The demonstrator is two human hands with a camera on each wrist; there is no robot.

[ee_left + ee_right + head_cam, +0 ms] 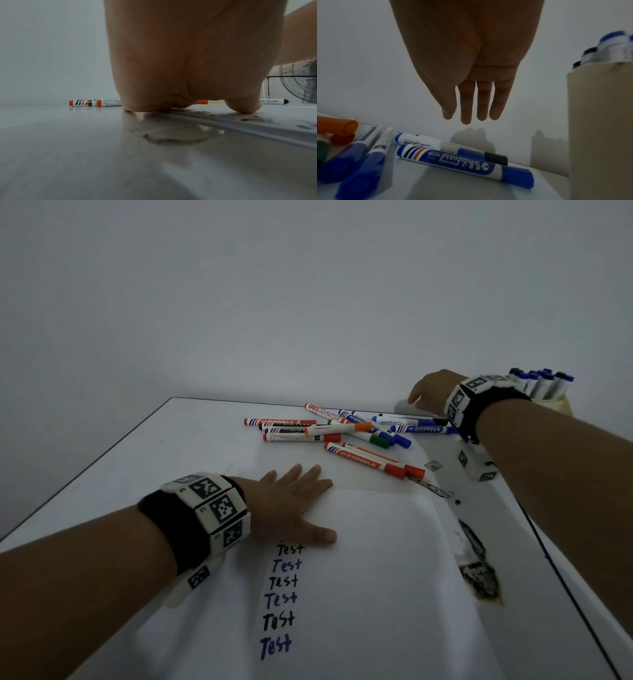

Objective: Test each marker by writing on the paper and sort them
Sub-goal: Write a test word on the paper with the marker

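Note:
A white sheet of paper [370,559] lies on the table, with a column of "Test" words [281,597] in black and blue. My left hand [294,505] presses flat on the paper's top left corner, fingers straight; the left wrist view shows its palm [188,67] on the paper's edge. A loose pile of markers [342,429] lies beyond the paper. My right hand [428,388] hovers above the pile's right end, fingers [482,105] straight and holding nothing. Below it lies a blue whiteboard marker [464,163]. A beige cup [599,121] holds several blue-capped markers [541,381].
The white table [171,460] has dark worn patches [479,570] along its right edge. A plain wall stands right behind the table. A fan [300,82] shows at the far right in the left wrist view. Two red markers [373,463] lie near the paper's top edge.

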